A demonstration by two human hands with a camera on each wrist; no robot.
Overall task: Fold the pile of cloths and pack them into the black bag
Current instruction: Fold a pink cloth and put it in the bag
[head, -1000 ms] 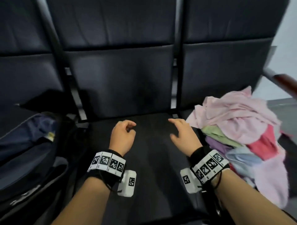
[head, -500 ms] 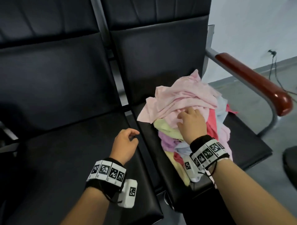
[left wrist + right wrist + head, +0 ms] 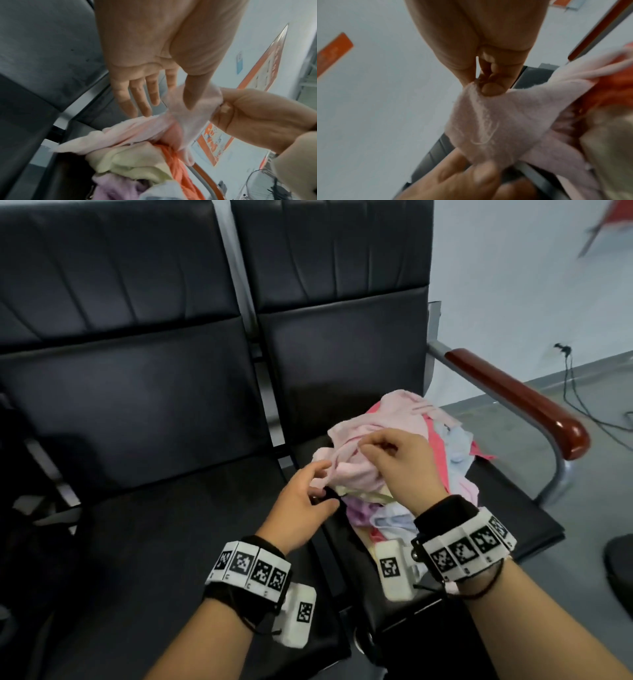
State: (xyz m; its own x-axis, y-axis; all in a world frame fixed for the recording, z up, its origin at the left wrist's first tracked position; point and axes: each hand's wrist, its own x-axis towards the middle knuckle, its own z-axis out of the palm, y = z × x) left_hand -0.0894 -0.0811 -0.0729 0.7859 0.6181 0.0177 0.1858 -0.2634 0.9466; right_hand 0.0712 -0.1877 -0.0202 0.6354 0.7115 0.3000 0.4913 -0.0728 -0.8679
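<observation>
A pile of cloths point(image 3: 394, 518) in pink, yellow, lilac, pale blue and red lies on the right-hand black seat point(image 3: 507, 508). Its top piece is a light pink cloth point(image 3: 356, 474). My right hand point(image 3: 363, 445) pinches a corner of it between thumb and forefinger, raised a little above the pile. The right wrist view shows that pinch point(image 3: 474, 86) on the pink cloth point(image 3: 484, 121). My left hand point(image 3: 325, 484) pinches the same cloth point(image 3: 176, 121) lower down, thumb in front, the other fingers straight. The black bag does not show.
The middle seat point(image 3: 171, 542) lies to the left of the pile. A red-brown armrest point(image 3: 513, 402) on a metal bar runs along the right side. A cable point(image 3: 582, 405) trails on the grey floor. A dark round object point(image 3: 620, 570) sits at the right edge.
The head view swung right, away from the bag. My right hand went from lying on the pile to pinching up the pink cloth. My left hand moved right from the middle seat to it.
</observation>
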